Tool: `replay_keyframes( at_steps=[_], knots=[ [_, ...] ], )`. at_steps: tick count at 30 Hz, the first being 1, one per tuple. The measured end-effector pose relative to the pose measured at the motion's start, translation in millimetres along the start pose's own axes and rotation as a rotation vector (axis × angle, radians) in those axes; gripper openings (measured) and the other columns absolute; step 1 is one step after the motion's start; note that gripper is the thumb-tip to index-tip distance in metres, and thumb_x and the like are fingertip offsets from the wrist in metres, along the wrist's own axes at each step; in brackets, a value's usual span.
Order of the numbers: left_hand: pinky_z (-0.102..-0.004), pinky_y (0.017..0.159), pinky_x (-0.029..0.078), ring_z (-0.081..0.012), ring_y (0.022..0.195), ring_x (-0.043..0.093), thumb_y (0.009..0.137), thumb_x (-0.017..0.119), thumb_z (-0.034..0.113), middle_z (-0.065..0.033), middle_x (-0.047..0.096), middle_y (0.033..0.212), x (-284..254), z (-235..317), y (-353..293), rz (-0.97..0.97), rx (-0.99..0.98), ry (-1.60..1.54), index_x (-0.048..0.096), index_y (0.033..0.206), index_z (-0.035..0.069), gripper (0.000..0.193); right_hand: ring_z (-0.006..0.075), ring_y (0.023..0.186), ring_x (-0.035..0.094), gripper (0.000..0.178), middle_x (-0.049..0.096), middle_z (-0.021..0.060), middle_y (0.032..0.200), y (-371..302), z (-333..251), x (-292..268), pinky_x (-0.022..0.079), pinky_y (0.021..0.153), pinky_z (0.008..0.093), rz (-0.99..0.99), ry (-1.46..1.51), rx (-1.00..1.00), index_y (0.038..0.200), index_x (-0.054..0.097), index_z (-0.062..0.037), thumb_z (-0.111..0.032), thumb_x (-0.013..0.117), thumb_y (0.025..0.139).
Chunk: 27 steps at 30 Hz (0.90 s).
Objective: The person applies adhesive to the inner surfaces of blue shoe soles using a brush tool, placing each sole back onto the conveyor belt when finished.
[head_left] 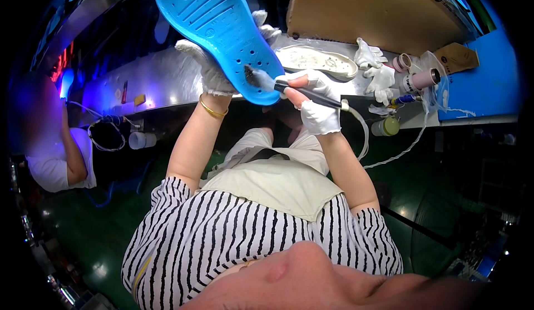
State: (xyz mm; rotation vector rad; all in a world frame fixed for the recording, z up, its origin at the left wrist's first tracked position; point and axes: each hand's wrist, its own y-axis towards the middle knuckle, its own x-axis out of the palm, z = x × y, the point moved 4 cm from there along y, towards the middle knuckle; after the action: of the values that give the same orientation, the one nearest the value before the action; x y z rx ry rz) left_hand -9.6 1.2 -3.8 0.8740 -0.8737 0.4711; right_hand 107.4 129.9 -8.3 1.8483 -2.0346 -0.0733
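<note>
Two gloved hands work a blue shoe sole above the near edge of the metal workbench.

Raised with forearm upright, the left hand (208,68) is closed around the blue sole (219,32) from behind, tilting its heel end down toward the bench edge. The right hand (317,101), wrist bent inward, pinches a dark-handled brush (295,87) whose bristles touch the sole's heel. A white shoe upper (317,61) lies on the workbench (167,76) just behind the right hand, with spare white gloves (375,68) and tape rolls (425,79) toward the bench's right end. Open room lies below the bench edge, over the lap.
</note>
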Motion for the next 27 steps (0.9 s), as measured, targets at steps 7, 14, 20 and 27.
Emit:
replay_keyframes(
  at_steps=[7, 14, 20, 27],
  knots=[
    [-0.0481, 0.102, 0.037, -0.0351, 0.113, 0.053, 0.052, 0.038, 0.09, -0.022, 0.045, 0.13, -4.5, 8.9, 7.7, -0.16, -0.039, 0.162, 0.031, 0.139, 0.01, 0.118, 0.0113, 0.072, 0.06, 0.013, 0.063, 0.0057, 0.085, 0.8, 10.8, 0.8, 0.047, 0.062, 0.0219, -0.18, 0.149, 0.381, 0.087, 0.061, -0.0033, -0.001, 0.068, 0.076],
    [-0.0455, 0.083, 0.052, -0.0327, 0.113, 0.053, 0.053, 0.046, 0.086, -0.0203, 0.047, 0.128, -4.3, 10.7, 18.4, -0.217, -0.111, 0.371, 0.032, 0.138, 0.009, 0.116, 0.012, 0.069, 0.06, 0.015, 0.062, 0.0077, 0.089, 8.1, 2.7, -10.0, 0.051, 0.061, 0.025, -0.156, -0.193, 0.023, 0.086, 0.061, -0.0032, 0.002, 0.069, 0.075],
    [-0.0442, 0.081, 0.054, -0.032, 0.107, 0.057, 0.055, 0.047, 0.085, -0.0207, 0.051, 0.124, -8.6, 15.8, 18.7, -0.038, -0.177, 0.804, 0.033, 0.137, 0.007, 0.114, 0.0141, 0.073, 0.06, 0.015, 0.062, 0.007, 0.082, 17.3, 5.4, -20.4, 0.051, 0.067, 0.0263, -0.316, -0.142, 0.391, 0.082, 0.061, -0.001, 0.008, 0.065, 0.07],
    [-0.0408, 0.077, 0.055, -0.0288, 0.098, 0.061, 0.059, 0.049, 0.083, -0.0199, 0.056, 0.116, -7.0, 5.4, 31.4, 0.072, -0.491, 1.012, 0.036, 0.134, 0.004, 0.11, 0.0152, 0.072, 0.06, 0.011, 0.062, 0.0085, 0.085, 21.0, -6.1, -3.6, 0.051, 0.063, 0.0257, -0.297, -0.396, -0.11, 0.08, 0.061, -0.0016, 0.005, 0.064, 0.072]
  ],
)
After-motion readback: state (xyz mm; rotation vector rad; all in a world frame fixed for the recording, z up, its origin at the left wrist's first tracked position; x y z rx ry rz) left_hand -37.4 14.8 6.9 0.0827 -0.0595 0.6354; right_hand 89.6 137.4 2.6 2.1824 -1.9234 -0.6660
